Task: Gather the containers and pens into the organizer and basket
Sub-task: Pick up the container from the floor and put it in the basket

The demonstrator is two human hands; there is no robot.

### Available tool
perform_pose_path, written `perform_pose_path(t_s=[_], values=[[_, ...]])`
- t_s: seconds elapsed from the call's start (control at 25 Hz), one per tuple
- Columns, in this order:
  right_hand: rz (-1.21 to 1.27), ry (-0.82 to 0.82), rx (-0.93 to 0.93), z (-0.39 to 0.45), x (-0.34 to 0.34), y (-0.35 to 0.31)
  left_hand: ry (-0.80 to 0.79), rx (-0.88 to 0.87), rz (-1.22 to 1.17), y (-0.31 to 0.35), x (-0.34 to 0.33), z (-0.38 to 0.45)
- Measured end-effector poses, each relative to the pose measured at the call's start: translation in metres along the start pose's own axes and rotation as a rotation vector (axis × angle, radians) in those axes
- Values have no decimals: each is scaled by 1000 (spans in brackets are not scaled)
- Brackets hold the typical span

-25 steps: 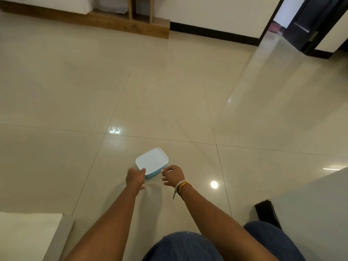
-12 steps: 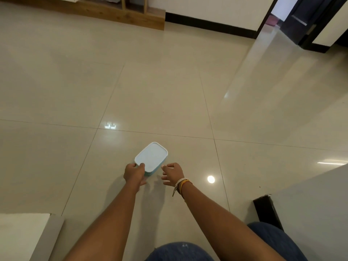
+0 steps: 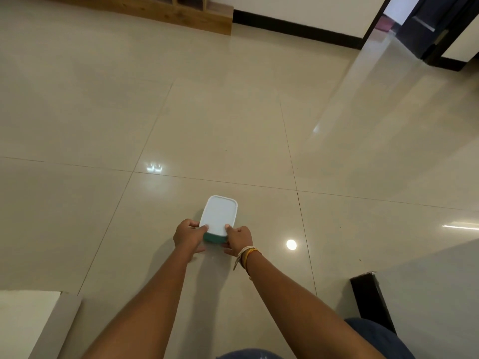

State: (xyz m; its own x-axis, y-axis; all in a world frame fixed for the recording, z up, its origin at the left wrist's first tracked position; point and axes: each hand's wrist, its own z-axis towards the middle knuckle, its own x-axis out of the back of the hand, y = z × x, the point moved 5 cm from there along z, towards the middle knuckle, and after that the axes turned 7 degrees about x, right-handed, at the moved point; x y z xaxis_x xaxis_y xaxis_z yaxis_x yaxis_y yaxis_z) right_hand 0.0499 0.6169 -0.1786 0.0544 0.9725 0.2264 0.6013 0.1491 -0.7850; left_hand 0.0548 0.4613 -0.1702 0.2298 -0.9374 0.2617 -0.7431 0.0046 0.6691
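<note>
A rectangular container (image 3: 219, 215) with a white lid and a teal base stands on the tiled floor in front of me. My left hand (image 3: 188, 237) grips its near left corner, thumb on the lid. My right hand (image 3: 238, 239) grips its near right corner, thumb on the lid too; that wrist wears white and orange bands. No pens, organizer or basket are in view.
Glossy beige floor tiles (image 3: 223, 130) stretch ahead. A wooden plinth (image 3: 181, 14) runs along the far wall, and a dark doorway (image 3: 430, 29) opens at top right. A white surface (image 3: 28, 325) sits at lower left, a grey one with a black leg (image 3: 370, 299) at lower right.
Both hands have closed in on the container. The left held one corner before; now the right hand grips the other corner, and the container has turned lengthwise toward me.
</note>
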Motion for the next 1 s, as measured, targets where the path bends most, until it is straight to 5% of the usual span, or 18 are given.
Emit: perform_pose_path(t_s=[0.16, 0.32, 0.72, 1.0], values=[[132, -75, -143, -34, 15, -47, -167, 156, -239, 23, 6, -46], [324, -194, -188, -84, 36, -150, -334, 117, -511, 101, 31, -110], [259, -203, -81, -330, 85, -339, -337, 48, -593, 230, 162, -388], [219, -405, -107, -528, 67, -435, -260, 25, -760, 268, 300, -563]])
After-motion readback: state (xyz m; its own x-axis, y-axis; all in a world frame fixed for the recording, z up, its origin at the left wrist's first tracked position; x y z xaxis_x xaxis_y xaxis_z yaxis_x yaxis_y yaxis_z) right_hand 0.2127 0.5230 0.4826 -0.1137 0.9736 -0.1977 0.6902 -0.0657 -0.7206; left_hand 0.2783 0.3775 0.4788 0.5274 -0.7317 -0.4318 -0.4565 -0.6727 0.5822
